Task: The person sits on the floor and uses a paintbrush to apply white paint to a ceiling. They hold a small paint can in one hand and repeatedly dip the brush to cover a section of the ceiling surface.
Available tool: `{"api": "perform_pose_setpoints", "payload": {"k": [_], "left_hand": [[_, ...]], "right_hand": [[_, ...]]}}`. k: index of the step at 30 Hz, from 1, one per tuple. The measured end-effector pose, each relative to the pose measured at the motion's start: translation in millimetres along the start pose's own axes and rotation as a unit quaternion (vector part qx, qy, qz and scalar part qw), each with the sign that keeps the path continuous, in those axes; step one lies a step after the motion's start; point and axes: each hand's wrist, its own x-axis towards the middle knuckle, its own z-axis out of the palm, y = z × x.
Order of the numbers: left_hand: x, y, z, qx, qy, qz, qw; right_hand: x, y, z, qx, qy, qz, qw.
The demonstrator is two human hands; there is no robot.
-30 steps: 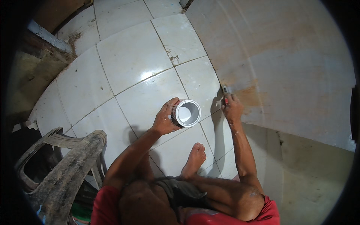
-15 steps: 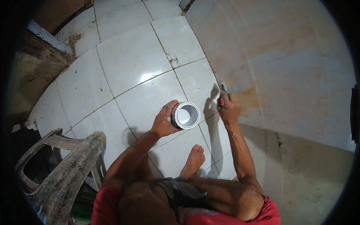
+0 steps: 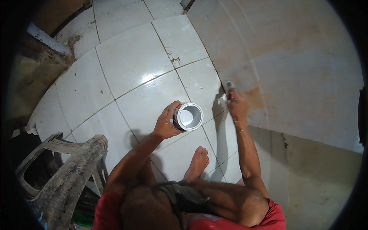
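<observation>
My left hand is wrapped round the side of a paint can, whose open mouth faces up and shows white paint at the bottom. In my right hand is a paintbrush with a red part at the handle, its head slightly blurred. The brush is at the lower left edge of a large wooden panel. Thin whitish paint covers much of the panel, and a bare brownish patch shows just right of my right hand.
White floor tiles with dark joints spread under me. A worn, paint-stained plastic chair stands at my lower left. Against the far left wall is a pale post. My bare foot rests below the can.
My right hand has shifted slightly right with the brush, over the panel's edge. The brownish patch looks smaller and paler. My left hand and the can have hardly moved.
</observation>
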Motion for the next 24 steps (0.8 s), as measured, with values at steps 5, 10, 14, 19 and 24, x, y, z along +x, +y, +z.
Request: {"api": "perform_pose_setpoints", "payload": {"k": [5,10,14,19,24], "left_hand": [[-6,-5,-1,0.017,0.002,-0.008,1.0],[-4,-1,-2,0.004,0.001,-0.004,1.0],[-1,-4,0,-0.003,0.001,0.017,1.0],[-4,-2,-2,-0.041,-0.005,-0.021,0.999],[-7,-4,-2,0.004,0.006,-0.005,1.0]], "right_hand": [[16,-12,-102,0.03,0.186,0.011,0.982],[2,-30,-132,0.019,0.159,-0.058,0.985],[-10,-23,-54,0.035,0.02,-0.046,0.998],[18,-7,-78,0.021,0.116,0.011,0.993],[23,-31,-117,0.026,0.198,-0.048,0.979]]}}
